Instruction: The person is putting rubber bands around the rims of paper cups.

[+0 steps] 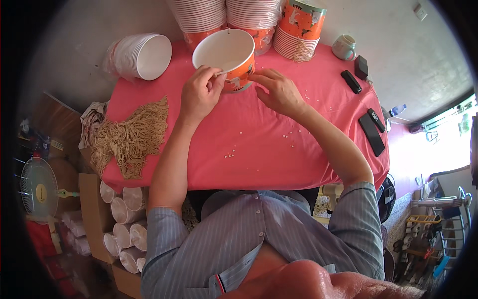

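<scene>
Grey-blue striped cloth makes up the shirt closest to view, and past it a pink cloth covers the surface. Near the front of that surface lie small white beads, with more scattered toward the right. To their left, a heap of tan cord spreads over the edge.

Farther in, the left hand pinches the near rim of a white-lined orange paper bucket between thumb and fingers. The right hand is half spread, fingertips against the bucket's right side, thumb apart; whether those fingertips also pinch something thin, I cannot tell. The bucket is at the far middle of the surface, its mouth tipped toward the person.

The step in hand looks like careful finger work at the rim and outer wall. As I judge it, the next move calls for a steady left pinch, so the light bucket doesn't swing, and a precise right fingertip.

Beyond stand tall bucket stacks, just behind the bucket. A wrapped stack lies sideways at far left; an orange stack and a pale mug stand at far right.
</scene>
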Demonstrator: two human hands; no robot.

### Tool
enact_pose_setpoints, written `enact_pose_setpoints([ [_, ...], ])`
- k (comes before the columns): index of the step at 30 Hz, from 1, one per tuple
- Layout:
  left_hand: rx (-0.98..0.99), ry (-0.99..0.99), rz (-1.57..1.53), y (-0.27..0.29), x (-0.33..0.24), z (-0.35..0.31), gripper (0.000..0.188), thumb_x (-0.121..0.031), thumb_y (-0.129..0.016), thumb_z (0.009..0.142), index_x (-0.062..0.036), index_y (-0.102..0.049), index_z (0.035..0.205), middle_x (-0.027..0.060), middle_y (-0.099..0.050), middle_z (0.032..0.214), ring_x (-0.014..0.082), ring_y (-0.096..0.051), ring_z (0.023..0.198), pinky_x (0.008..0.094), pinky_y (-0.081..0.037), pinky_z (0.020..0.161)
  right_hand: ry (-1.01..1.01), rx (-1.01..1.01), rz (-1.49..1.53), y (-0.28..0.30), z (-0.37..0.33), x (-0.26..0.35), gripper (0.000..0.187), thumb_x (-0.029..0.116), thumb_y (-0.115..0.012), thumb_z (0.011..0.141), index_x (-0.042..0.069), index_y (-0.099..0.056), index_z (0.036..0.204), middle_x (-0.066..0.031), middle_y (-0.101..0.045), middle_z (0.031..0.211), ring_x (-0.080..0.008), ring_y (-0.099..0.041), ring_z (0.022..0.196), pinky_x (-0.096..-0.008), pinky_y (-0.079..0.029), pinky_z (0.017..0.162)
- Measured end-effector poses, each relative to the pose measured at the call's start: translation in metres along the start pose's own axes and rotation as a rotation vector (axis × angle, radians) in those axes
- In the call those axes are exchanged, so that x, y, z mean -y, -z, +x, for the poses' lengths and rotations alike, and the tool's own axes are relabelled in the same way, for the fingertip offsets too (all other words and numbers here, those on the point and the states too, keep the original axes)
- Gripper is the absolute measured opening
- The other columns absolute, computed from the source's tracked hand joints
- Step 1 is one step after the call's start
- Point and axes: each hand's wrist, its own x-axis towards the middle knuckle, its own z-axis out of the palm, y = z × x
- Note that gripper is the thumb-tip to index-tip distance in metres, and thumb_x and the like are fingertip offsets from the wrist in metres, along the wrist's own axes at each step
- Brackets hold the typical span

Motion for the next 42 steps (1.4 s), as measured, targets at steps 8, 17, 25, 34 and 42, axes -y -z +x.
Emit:
enact_pose_setpoints([
  [8,-0.077,0.076,-0.093,0.001,-0.023,-0.003,0.013,-0.011,-0.076,0.102,-0.0002,-0.075,0.11,0.0139,-0.078,0.092,0.0226,-0.077,0.076,0.0356,-0.058,0.067,0.192,-0.249,-0.186,-0.007,0.031,0.039,0.033,0.015,-0.088,0.083,0.012,-0.076,0.113,-0.0032,-0.07,0.11,-0.0268,-0.067,0.098,-0.0417,-0.057,0.091],
  [17,-0.112,0.234,-0.303,0.006,-0.024,-0.004,0.013,-0.008,-0.071,0.104,0.002,-0.075,0.112,0.013,-0.079,0.09,0.0164,-0.078,0.081,0.0324,-0.059,0.072,0.205,-0.351,-0.253,-0.023,0.038,0.051,0.024,0.011,-0.086,0.081,0.011,-0.074,0.101,-0.0025,-0.069,0.103,-0.025,-0.066,0.096,-0.0413,-0.051,0.084],
  [25,-0.055,0.289,-0.487,0.008,-0.029,-0.004,0.019,-0.009,-0.067,0.108,0.0043,-0.074,0.119,0.0068,-0.079,0.09,0.0107,-0.073,0.078,0.0293,-0.059,0.071,0.219,-0.421,-0.214,-0.017,0.048,0.061,0.028,0.011,-0.088,0.079,0.011,-0.073,0.103,-0.0024,-0.069,0.104,-0.0259,-0.066,0.096,-0.0417,-0.051,0.084],
  [34,-0.028,0.364,-0.549,0.007,-0.027,-0.002,0.025,-0.012,-0.068,0.108,0.0049,-0.074,0.125,0.008,-0.081,0.096,0.0105,-0.075,0.085,0.0275,-0.06,0.074,0.287,-0.343,-0.233,-0.013,0.044,0.057,0.026,0.01,-0.087,0.081,0.012,-0.072,0.102,0.0002,-0.069,0.09,-0.0225,-0.066,0.09,-0.039,-0.05,0.081],
  [42,-0.022,0.41,-0.68,0.026,-0.014,0.003,0.024,-0.016,-0.069,0.108,0.0031,-0.076,0.121,0.0033,-0.079,0.091,0.0072,-0.073,0.072,0.0234,-0.052,0.065,0.383,-0.101,-0.282,0.043,0.03,0.031,0.053,0.003,-0.076,0.08,0.013,-0.068,0.131,-0.0025,-0.074,0.114,-0.0223,-0.066,0.115,-0.0477,-0.05,0.105],
])
